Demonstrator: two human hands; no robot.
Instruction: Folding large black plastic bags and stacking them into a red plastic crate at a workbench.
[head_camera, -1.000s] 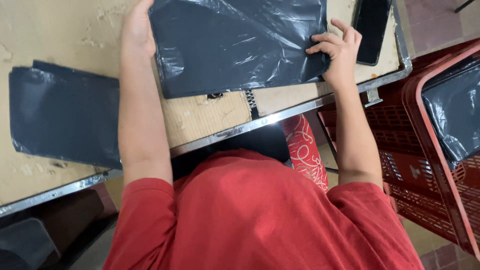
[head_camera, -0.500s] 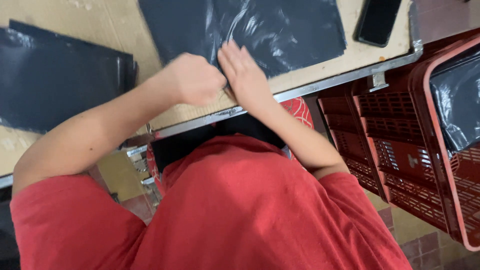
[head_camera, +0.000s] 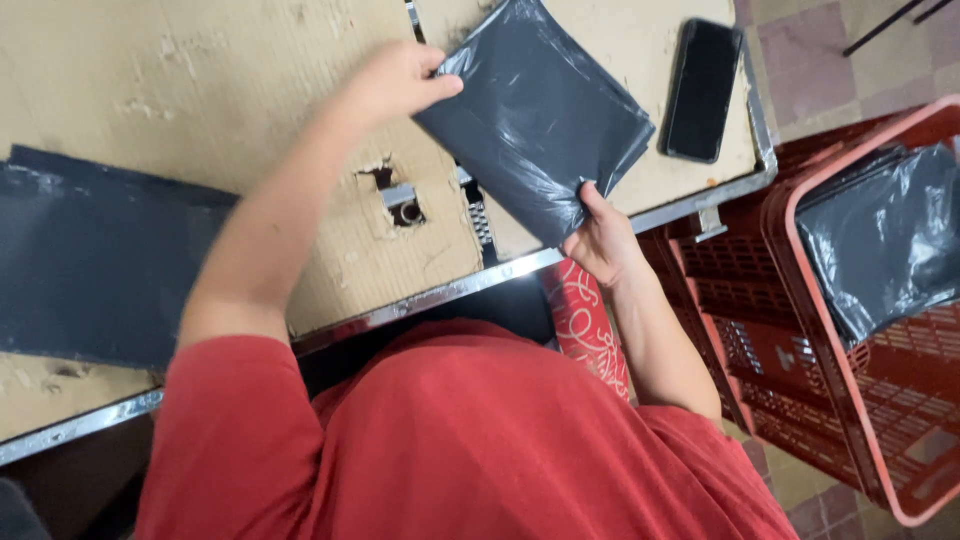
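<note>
Person in red shirt (head_camera: 470, 440) stands at a table (head_camera: 200, 90) w/ worn tan cardboard-like top and metal edge. Both hands on one folded black plastic bag (head_camera: 535, 120), glossy, roughly square, turned at an angle over the table's right part, near the front edge.

Left hand (head_camera: 400, 80) closed on the bag's upper left corner, thumb on top, fingers under, can't see them. Right hand (head_camera: 600, 240) closed on the bag's lower corner, thumb over the top face, rest of hand below the table edge line. Bag looks lifted off the surface at the near corner; can't tell if the far part touches the table.

Black phone (head_camera: 703, 90) lies flat, screen dark, just right of the bag, near the table's right edge, not touching the bag.

Stack of flat black bags (head_camera: 95, 270) on table's left side, well apart from the held one. Small torn hole (head_camera: 400, 195) in the tabletop w/ metal part showing, between left forearm and bag.

Red plastic crate (head_camera: 880, 330) on the floor to the right of the table, black bags (head_camera: 880, 235) inside its upper part. Red patterned cloth (head_camera: 585, 320) hangs below the table edge, by the right wrist.
</note>
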